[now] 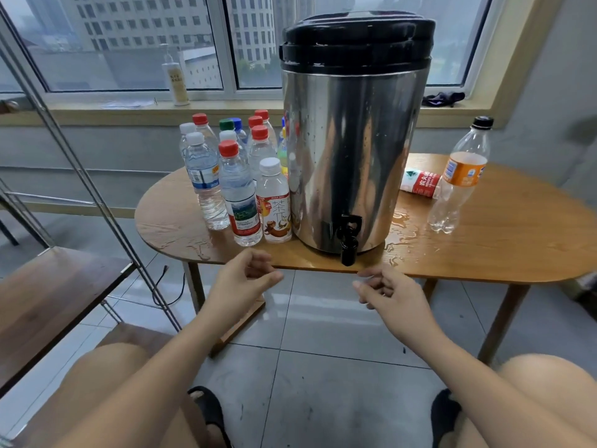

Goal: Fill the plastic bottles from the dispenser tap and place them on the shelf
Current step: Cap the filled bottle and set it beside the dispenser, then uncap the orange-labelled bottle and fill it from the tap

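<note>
While both hands hang in front of the table [484, 250] edge, I see neither one touching anything: my left hand [240, 284] is loosely curled with thumb and fingers apart and nothing between them, and my right hand [389, 294] is just as slack, fingers half bent and empty. The tap [348, 239] sticks out over the table edge between the two hands and slightly above them, nearer the right fingertips but clear of them. It belongs to the steel dispenser [352, 150], which stands at the front of the wet tabletop under a black lid [355, 37]. A cluster of capped bottles [239, 189] stands just left of the dispenser, beyond the left fingers and apart from them. To the right, an orange-labelled bottle [460, 176] stands upright, looking nearly empty, and a red-labelled bottle [420, 184] lies on its side beside it. The shelf [48, 295] sits at my far left, bare wood on a metal frame.
</note>
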Available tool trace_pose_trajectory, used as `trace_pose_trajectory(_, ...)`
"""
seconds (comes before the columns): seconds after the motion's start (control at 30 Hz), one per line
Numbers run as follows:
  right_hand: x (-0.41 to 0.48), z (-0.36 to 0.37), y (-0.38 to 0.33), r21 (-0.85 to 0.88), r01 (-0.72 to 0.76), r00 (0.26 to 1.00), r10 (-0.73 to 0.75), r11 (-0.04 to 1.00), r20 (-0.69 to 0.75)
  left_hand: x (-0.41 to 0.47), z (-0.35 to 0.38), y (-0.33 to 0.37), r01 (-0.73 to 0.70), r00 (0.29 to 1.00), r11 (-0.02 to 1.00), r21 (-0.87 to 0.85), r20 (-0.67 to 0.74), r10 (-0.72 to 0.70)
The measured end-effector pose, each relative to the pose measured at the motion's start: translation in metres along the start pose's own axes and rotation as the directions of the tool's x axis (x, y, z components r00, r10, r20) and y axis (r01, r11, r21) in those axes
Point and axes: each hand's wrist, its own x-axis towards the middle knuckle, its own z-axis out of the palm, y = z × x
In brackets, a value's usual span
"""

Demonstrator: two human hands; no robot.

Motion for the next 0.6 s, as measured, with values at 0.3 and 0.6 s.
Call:
trace_pose_trajectory(0.3,0.023,-0.072,-0.019,-0.067,0.048,0.98,-0.06,0.997,-0.188,-0.005,0.053,-0.004,0.016,0.982,0.998,0.056,0.188,-0.026)
trace_pose_trajectory(0.6,0.08,-0.143,-0.032,-0.269,-0.01,0.846,-0.136,0.963,-0.516,0.0,0.086,0.004,-0.016,0.955,0.997,0.081,0.297,-0.009)
